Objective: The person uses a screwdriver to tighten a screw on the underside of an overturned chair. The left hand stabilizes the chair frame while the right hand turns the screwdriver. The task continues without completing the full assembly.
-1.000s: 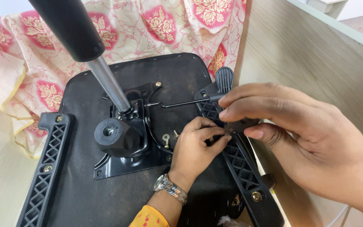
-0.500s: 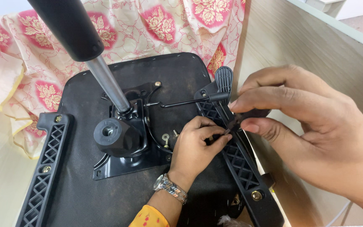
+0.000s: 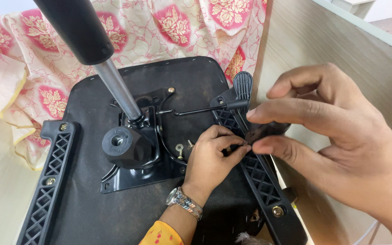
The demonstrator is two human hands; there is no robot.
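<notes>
An upturned chair seat (image 3: 196, 90) lies with its black underside facing me. My right hand (image 3: 341, 149), close to the camera, pinches a small dark piece (image 3: 262, 132) between thumb and forefinger, just above the right black lattice armrest bracket (image 3: 262, 181). My left hand (image 3: 212, 156), with a metal watch (image 3: 184, 203) and a yellow cuff, reaches in from below. Its fingertips are closed on the lower left end of the same dark piece, at the bracket. What the piece is stays unclear.
A metal base plate (image 3: 134, 174) holds a black knob (image 3: 122, 144) and a chrome gas cylinder (image 3: 114, 84) that rises toward me. A paddle lever (image 3: 242, 85) sticks out beside the bracket. A second bracket (image 3: 51, 168) runs along the left. Floral cloth (image 3: 37, 68) lies underneath, and a wooden panel (image 3: 305, 41) stands on the right.
My right hand has lifted and opened up a little, so the dark piece now shows between thumb and forefinger. My left hand stays pinched at the bracket.
</notes>
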